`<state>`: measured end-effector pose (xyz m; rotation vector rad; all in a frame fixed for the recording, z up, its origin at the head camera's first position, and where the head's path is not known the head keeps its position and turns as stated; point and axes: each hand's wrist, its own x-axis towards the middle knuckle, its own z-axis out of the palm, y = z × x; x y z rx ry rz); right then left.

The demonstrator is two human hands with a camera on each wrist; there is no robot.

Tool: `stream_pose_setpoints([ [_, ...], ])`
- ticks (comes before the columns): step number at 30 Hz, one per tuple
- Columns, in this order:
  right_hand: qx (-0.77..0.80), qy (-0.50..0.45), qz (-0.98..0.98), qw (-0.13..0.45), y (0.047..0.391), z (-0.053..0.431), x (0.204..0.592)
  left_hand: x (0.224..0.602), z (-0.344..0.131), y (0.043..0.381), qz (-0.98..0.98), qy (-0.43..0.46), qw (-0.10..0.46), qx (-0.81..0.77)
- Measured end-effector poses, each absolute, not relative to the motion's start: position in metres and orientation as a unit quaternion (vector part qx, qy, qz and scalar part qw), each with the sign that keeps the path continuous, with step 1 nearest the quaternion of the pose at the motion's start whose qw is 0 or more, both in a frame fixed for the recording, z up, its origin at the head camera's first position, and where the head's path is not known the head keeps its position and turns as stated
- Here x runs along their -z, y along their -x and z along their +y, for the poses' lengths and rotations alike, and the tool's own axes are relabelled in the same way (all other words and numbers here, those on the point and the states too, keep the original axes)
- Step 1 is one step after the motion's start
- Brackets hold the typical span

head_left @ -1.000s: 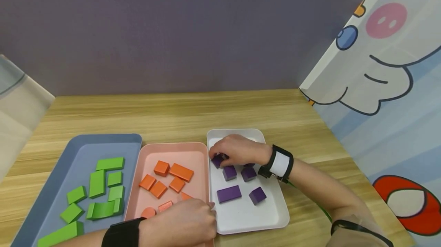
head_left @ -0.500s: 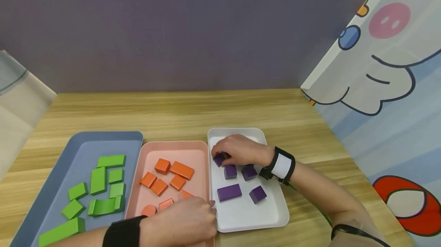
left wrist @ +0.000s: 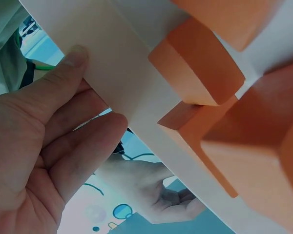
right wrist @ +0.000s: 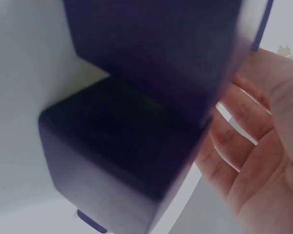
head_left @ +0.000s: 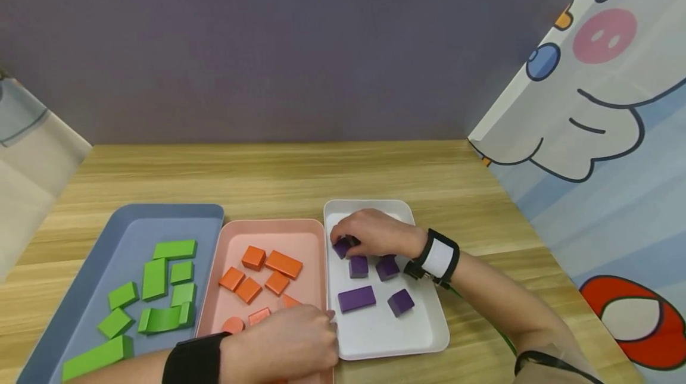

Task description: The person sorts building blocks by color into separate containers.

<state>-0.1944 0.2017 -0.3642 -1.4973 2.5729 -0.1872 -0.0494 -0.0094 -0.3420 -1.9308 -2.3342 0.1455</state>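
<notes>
My right hand (head_left: 375,234) reaches into the far left corner of the white tray (head_left: 393,342) and pinches a purple cube (head_left: 341,247). Close by lie more purple cubes (head_left: 358,267) and one long purple block (head_left: 356,299). Large purple blocks (right wrist: 156,53) fill the right wrist view and hide the fingertips. My left hand (head_left: 289,342) rests at the right rim of the pink tray (head_left: 268,227), beside the white one. In the left wrist view, its loosely curled fingers and thumb (left wrist: 75,58) lie along that rim, near orange blocks (left wrist: 200,63).
A blue-grey tray (head_left: 171,211) with several green blocks (head_left: 155,280) stands at the left. Orange blocks (head_left: 284,264) lie in the pink tray. A grey panel (head_left: 278,50) closes off the back of the wooden table (head_left: 278,175); a cartoon-printed wall (head_left: 616,193) stands at the right.
The head view has shifted slightly. Both hands have kept nearly the same places; the right hand still pinches the purple cube in the corner.
</notes>
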Motion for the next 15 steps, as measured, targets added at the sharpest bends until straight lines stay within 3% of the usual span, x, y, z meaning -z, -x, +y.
stream_pose_setpoints([
  [4, 0.063, 0.495, 0.863, 0.085, 0.200, 0.204, 0.365, 0.344, -0.004, 0.053, -0.760, 0.636, 0.101, -0.084],
  [15, 0.077, 0.486, 0.865, 0.094, 0.208, 0.208, 0.370, 0.346, -0.001, 0.059, -0.753, 0.640, 0.108, -0.110],
])
